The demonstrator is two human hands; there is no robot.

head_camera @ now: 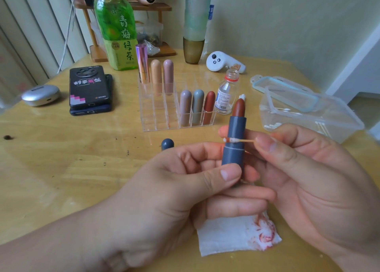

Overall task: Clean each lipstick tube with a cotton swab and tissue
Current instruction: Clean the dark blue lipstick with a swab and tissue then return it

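Looking down from the head camera, we find the left hand gripping the uncapped blue-grey lipstick tube upright over a stained tissue, steadying it while the right hand pinches a cotton swab against its collar groove

Green tea bottle stands near stacked phones

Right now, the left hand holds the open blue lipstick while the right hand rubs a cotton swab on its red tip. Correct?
No. The head view shows the right hand pressing the cotton swab on the barrel seam of the blue lipstick, not its red tip.
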